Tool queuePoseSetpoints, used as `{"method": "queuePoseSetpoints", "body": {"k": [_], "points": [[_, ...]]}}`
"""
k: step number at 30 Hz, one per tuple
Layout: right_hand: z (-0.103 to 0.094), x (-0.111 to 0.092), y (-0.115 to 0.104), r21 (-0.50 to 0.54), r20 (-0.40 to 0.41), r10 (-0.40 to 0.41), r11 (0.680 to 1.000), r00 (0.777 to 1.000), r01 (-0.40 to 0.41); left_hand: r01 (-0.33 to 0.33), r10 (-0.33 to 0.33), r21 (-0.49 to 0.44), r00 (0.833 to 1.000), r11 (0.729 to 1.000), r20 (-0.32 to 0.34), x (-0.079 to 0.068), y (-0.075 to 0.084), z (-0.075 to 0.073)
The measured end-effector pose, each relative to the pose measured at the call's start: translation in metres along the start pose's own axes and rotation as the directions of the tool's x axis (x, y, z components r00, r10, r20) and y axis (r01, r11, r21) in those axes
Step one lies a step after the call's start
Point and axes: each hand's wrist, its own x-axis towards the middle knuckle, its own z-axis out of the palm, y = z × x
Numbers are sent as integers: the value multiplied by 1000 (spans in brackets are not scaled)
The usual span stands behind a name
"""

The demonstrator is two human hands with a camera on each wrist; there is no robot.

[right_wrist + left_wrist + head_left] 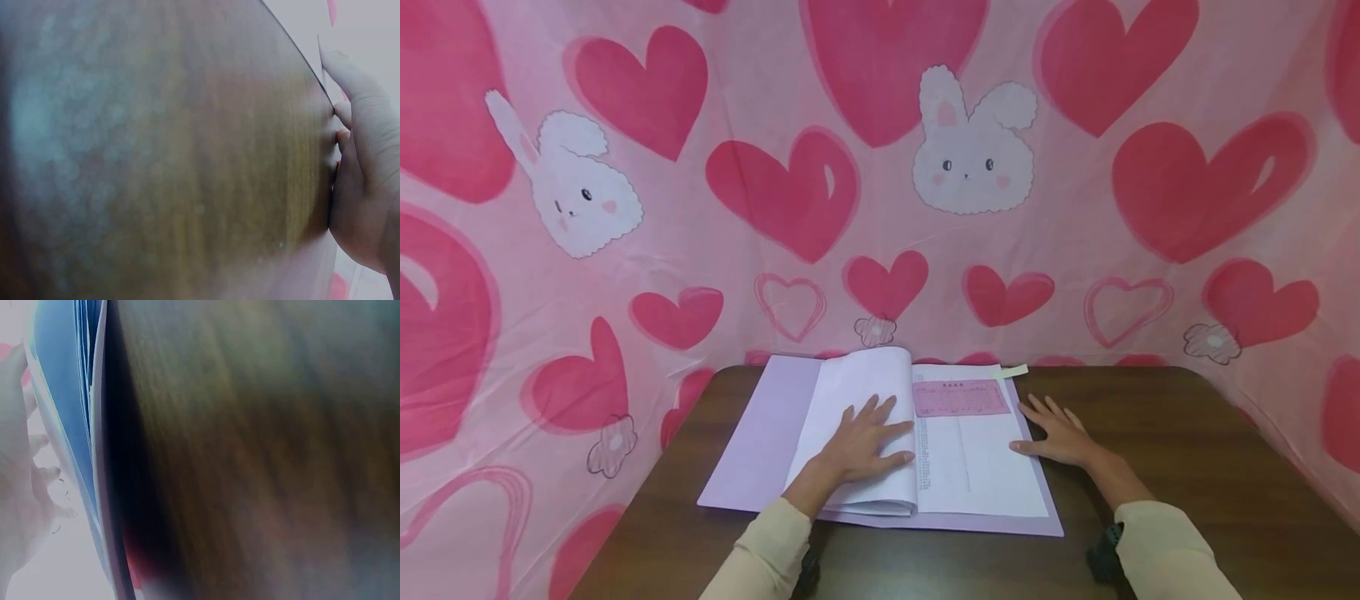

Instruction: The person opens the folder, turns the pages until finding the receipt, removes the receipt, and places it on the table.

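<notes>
A purple folder (758,450) lies opened on the table, with white sheets inside. My left hand (867,442) rests spread on the turned stack of pages (820,433) on the left side. On the right-hand page (992,467) there is printed text, and a pink slip (962,398) lies across its top. A pale green tab (1013,372) sticks out at the page's upper right corner. My right hand (1056,433) has its fingers spread at the folder's right edge, thumb on the page side. In the left wrist view, the edges of the sheets (87,394) show beside the left hand (25,481).
The dark wooden table (1180,450) extends around the folder. Behind and beside it hangs a pink cloth (1075,208) printed with hearts and rabbits. Dark wrist devices (1103,554) sit at the sleeve cuffs.
</notes>
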Motion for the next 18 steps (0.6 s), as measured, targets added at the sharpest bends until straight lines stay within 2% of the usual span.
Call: {"method": "queuePoseSetpoints", "body": {"k": [9, 15, 18], "points": [[-1, 1, -2, -10, 5, 4, 1000, 1000, -4, 76, -75, -12, 994, 997, 75, -3, -10, 3], [0, 1, -2, -9, 0, -1, 1000, 1000, 1, 137, -134, -3, 975, 991, 175, -7, -14, 6], [-1, 2, -3, -4, -19, 6, 1000, 1000, -6, 147, -143, -6, 970, 989, 198, -8, -13, 5]]}}
